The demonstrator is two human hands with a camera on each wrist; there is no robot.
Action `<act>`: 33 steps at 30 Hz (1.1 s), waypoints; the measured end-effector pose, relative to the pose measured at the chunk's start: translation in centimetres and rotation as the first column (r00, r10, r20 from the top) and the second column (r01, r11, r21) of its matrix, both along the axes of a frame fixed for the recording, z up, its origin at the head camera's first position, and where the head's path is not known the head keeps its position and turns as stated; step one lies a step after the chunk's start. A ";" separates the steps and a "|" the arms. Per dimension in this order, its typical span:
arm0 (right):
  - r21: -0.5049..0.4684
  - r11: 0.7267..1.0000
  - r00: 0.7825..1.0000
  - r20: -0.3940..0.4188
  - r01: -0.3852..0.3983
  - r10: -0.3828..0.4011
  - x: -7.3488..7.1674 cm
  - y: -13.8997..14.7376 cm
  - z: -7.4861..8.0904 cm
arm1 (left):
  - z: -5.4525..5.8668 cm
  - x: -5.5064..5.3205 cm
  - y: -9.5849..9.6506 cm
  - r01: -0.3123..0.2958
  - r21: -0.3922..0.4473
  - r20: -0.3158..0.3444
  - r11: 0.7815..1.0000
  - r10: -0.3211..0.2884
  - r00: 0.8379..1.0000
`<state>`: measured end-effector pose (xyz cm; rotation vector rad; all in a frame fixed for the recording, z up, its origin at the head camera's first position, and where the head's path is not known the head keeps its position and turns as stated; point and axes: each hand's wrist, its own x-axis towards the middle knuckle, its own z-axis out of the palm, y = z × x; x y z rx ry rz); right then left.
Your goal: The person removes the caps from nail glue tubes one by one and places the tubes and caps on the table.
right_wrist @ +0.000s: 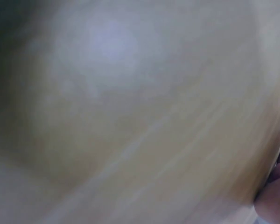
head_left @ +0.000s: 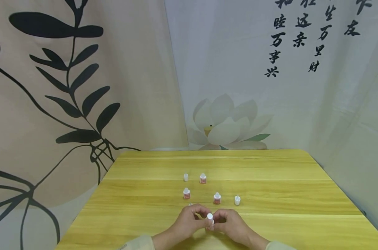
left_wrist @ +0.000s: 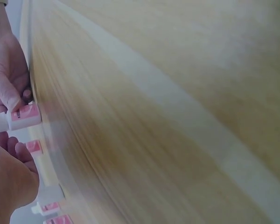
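A small bottle (left_wrist: 25, 116) with a pink label and a white cap (head_left: 209, 216) is held between both hands, close over the table. My left hand (head_left: 191, 221) pinches it at the cap end. My right hand (head_left: 232, 225) grips the labelled body, its thumb lying on the label in the left wrist view. Fingers of both hands cover most of the bottle in the head view. The right wrist view catches only part of a hand (right_wrist: 274, 196) at its right edge.
Beyond the hands stand three similar bottles (head_left: 203, 179) (head_left: 187, 193) (head_left: 217, 198) with pink-red labels. Separate small white pieces like caps stand at the back (head_left: 186, 177) and to the right (head_left: 237, 200). Another white tip (head_left: 190, 204) peeks out behind my left hand. A printed curtain hangs behind the wooden table (head_left: 139, 198).
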<state>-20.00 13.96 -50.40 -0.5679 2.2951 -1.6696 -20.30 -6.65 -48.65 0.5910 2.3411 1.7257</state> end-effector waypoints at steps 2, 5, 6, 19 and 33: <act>0.004 1.000 1.000 -0.004 0.002 -0.002 0.0 0.0 0.0 | 0.0 0.0 0.0 -0.009 -0.005 -0.005 1.000 0.009 1.000; 0.011 1.000 1.000 -0.011 0.007 -0.007 0.0 0.0 -0.1 | -0.1 0.0 0.1 -0.020 -0.015 -0.016 1.000 0.020 1.000; 0.014 1.000 1.000 -0.012 0.009 -0.009 0.0 0.0 -0.1 | 0.0 0.0 0.2 -0.023 -0.015 -0.019 1.000 0.023 1.000; 0.000 1.000 1.000 -0.004 0.002 -0.002 0.0 0.0 0.0 | -0.1 -0.1 -0.2 -0.002 0.005 0.005 1.000 0.002 1.000; -0.001 1.000 1.000 -0.005 0.004 -0.004 0.0 -0.1 -0.1 | -0.2 0.0 -0.1 0.008 0.029 0.001 1.000 -0.008 1.000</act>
